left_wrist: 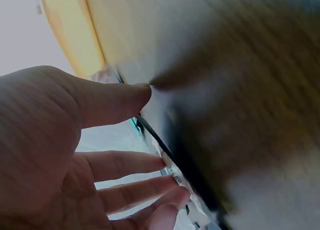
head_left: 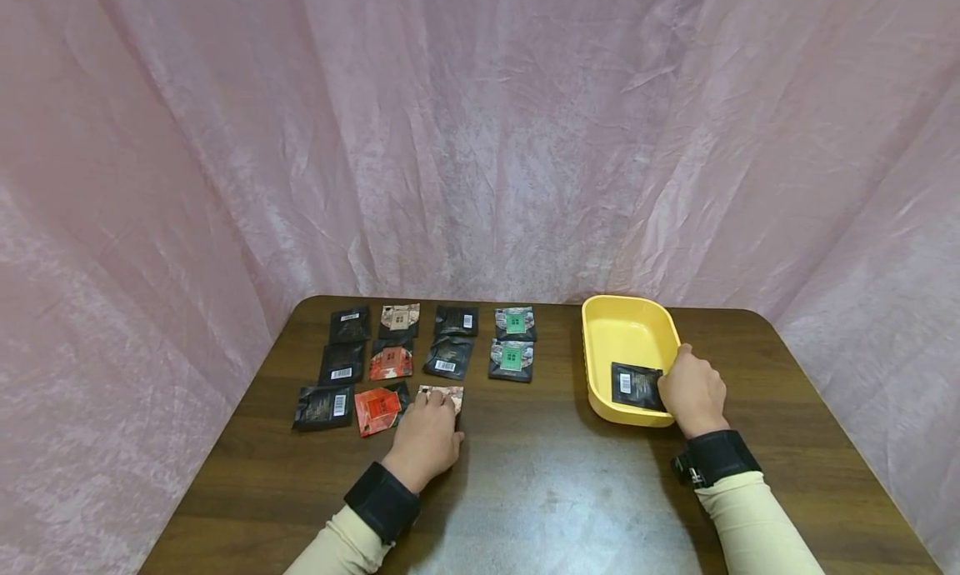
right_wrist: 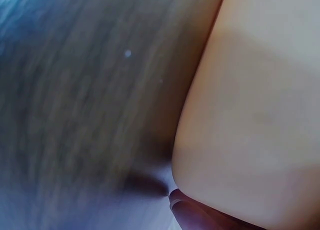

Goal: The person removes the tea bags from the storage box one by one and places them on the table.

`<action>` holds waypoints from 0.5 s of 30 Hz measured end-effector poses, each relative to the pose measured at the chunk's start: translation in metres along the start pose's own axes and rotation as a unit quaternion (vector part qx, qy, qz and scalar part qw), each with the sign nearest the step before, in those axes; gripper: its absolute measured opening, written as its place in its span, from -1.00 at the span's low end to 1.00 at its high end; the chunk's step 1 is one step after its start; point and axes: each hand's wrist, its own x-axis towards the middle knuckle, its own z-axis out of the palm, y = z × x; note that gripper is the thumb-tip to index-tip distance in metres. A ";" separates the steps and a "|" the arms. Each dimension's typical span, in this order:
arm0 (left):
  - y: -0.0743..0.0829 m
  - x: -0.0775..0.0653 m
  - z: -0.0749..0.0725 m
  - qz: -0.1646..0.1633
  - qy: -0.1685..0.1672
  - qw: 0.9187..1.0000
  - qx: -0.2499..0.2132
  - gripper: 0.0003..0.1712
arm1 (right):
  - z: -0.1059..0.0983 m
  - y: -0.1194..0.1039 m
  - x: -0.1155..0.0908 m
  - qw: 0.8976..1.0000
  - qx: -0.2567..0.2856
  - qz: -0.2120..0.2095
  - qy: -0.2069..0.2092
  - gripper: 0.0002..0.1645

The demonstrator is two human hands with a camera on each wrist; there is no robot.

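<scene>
My left hand [head_left: 426, 436] rests over a sachet with a pale pink patterned front [head_left: 452, 393], at the front right of a group of sachets. In the left wrist view its fingers [left_wrist: 125, 165] reach out fairly straight onto the sachet, and the thumb stands apart from them. At the right rim of a yellow plastic basket [head_left: 630, 308], my right hand [head_left: 693, 392] grips the edge; its fingertips are largely hidden. Inside the basket lies a black sachet [head_left: 635, 385] with a white barcode, close to that hand.
Left of the basket lie black sachets [head_left: 342, 362], red-fronted ones [head_left: 382, 407], a beige-fronted one [head_left: 400, 318] and two green-labelled ones [head_left: 512, 358]. They form rough columns on the brown wooden table [head_left: 540, 475]. A pink curtain [head_left: 480, 142] hangs behind.
</scene>
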 end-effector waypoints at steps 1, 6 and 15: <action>0.000 0.000 0.001 0.000 0.003 1.000 -0.002 -0.30 | 0.000 0.000 0.000 1.000 0.000 0.000 -0.001 -0.19; 0.000 -0.002 0.000 -0.002 0.001 1.000 -0.012 -0.26 | -0.001 0.000 0.000 1.000 -0.001 0.002 -0.004 -0.18; 0.021 -0.004 -0.015 0.037 0.020 0.999 0.011 -0.11 | -0.001 -0.001 0.000 1.000 0.002 0.008 -0.012 -0.18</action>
